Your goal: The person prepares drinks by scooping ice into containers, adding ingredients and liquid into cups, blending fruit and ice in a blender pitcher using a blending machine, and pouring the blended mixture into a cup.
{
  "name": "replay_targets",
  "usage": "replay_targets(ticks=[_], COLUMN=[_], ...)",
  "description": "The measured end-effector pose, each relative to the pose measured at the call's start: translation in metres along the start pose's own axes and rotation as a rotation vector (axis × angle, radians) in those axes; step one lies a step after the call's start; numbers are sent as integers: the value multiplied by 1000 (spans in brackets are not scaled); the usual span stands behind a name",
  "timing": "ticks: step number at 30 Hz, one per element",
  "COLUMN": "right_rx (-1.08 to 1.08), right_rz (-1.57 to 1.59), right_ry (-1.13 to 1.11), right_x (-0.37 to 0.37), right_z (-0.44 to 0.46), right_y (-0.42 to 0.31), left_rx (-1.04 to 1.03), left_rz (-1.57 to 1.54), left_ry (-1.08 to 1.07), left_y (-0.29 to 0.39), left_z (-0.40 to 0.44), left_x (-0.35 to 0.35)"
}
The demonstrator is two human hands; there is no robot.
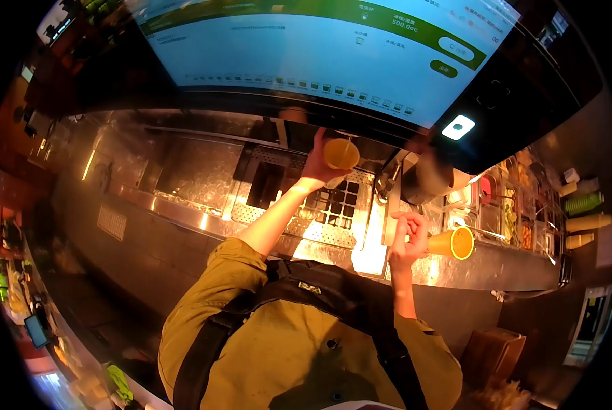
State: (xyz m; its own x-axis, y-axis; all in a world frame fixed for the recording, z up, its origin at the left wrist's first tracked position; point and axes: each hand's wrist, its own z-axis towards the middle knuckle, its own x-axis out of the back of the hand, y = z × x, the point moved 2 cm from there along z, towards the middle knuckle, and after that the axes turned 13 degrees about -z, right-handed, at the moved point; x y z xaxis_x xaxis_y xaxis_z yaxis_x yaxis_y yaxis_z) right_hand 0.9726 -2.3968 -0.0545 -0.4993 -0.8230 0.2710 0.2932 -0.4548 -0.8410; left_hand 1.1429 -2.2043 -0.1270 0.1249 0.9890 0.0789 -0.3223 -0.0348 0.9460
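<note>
My left hand [317, 167] is wrapped round a yellow cup [341, 154], held beneath the lower edge of the big screen, over the perforated metal drip tray [251, 213]. A thin pale line, perhaps a stream, reaches the cup's mouth from above. To the right, my right hand [408, 236] is raised over the counter with its fingers curled. Right beside its fingers a second yellow cup [452, 244] lies tilted, its round mouth facing right. Whether the fingers touch this cup is hard to make out.
A large lit screen [306, 48] hangs over the counter. Behind my right hand stands a dark round container [425, 179]. Bins of toppings [511, 205] line the right side, with stacked cups [585, 203] beyond. A cardboard box [492, 355] sits lower right.
</note>
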Motion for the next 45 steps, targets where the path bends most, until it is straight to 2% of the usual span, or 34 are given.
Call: replay_targets(ticks=[1, 4, 8, 9, 12, 15, 18, 19, 20, 21, 22, 23, 25, 26, 28, 30, 31, 33, 34, 36, 37, 38, 40, 41, 44, 45], right_rx=[-20, -302, -222, -321, -155, 8, -308, -240, -223, -224, -216, -26, 74, 91, 69, -114, -241, -535, -664, -815, -808, -801, -844, -845, -901, -850], right_rz=[-11, -116, -373, -251, -379, -645, -224, -265, -229, -273, -318, -366, -217, -100, 77, 146, 156, 149, 141, 150, 163, 175, 197, 94, 118, 121], right_ry=[-23, -108, -171, -200, -11, 108, -183, -221, -268, -284, -297, -159, -85, -106, -277, -622, -786, -1046, -1118, -1176, -1183, -1189, -1192, -1205, -1271, -1272], right_x=[-3, -21, -30, -34, -58, -71, -80, -77, -73, -67, -59, -52, -32, -24, -24, -53, -77, -138, -170, -225, -243, -260, -277, -276, -280, -276], right_z=[-1, -12, -9, -7, 1, 28, 50, 51, 54, 51, 52, 46, 37, 30, 10, -12, -23, -48, -57, -64, -64, -64, -56, -53, -50, -47], right_y=[10, 76, 126, 138, 209, 226, 261, 251, 242, 224, 199, 159, 77, 42, -7, -15, -10, 16, 30, 54, 62, 69, 59, 56, 48, 43], left_rx=[-6, 18, 33, 34, 71, 77, 132, 151, 324, 301, 239, 439, 453, 498, 662, 708, 670, 542, 578, 638, 815, 915, 862, 914, 1086, 1111], left_rz=[-5, -19, -59, -71, -92, -114, -142, -230, -10, 7, 252, 162, 11, -38, -38, -36, -35, 0, 54, 167, 125, 363, 248, 160, -30, -64], left_ry=[3, 10, 2, -2, -30, -11, 142, 278, 449, 501, 495, 502, 423, 389, 466, 475, 452, 428, 407, 369, 324, 271, 263, 274, 264, 229], left_y=[-9, -29, -38, -41, -40, -68, -120, -113, -107, -126, -160, -168, -232, -241, -196, -185, -201, -222, -223, -216, -213, -201, -200, -210, -235, -233], left_z=[-3, -12, -14, -13, -14, -26, -48, -53, -65, -72, -80, -87, -103, -111, -109, -109, -110, -112, -114, -112, -110, -104, -106, -106, -114, -112], left_x=[-1, -4, -8, -8, -6, 4, 44, 63, 78, 98, 121, 134, 158, 163, 151, 148, 151, 152, 151, 154, 154, 153, 153, 155, 160, 157])
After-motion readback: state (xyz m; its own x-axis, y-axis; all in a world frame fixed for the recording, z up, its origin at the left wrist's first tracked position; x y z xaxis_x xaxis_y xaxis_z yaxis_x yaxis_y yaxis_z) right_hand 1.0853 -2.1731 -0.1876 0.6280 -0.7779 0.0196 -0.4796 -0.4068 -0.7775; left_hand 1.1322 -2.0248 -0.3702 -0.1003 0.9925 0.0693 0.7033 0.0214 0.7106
